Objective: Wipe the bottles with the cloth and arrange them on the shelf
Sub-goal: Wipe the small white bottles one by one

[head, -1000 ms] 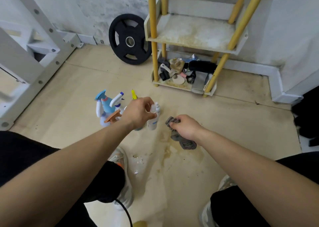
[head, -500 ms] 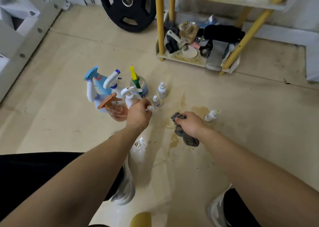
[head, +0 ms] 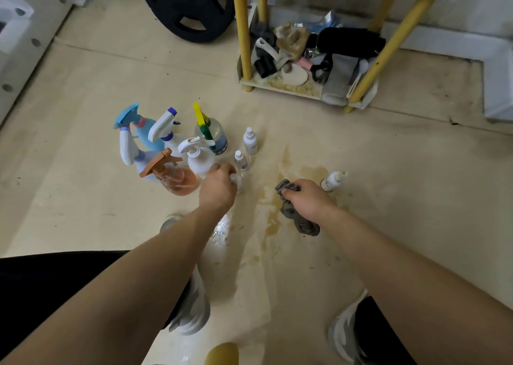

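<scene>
Down goes the left hand (head: pixel 219 185)! A second ago it held something small and white up beside the cloth (head: pixel 301 224). Now it sits low at the near right edge of the spray bottles (head: pixel 166 153), fingers curled over a small bottle (head: pixel 238 182) on the floor. Setting it down or picking it up? Hard to call, because the hand covers most of it. The right hand (head: pixel 306 199) still grips the bunched grey cloth, with a lone white bottle (head: pixel 333 181) standing just beyond it. The view has dipped too. The shelf (head: pixel 277 87), far right, is cut off above, and its bottom tier is crammed with clutter. On this showing, no bottle looks arranged yet.
</scene>
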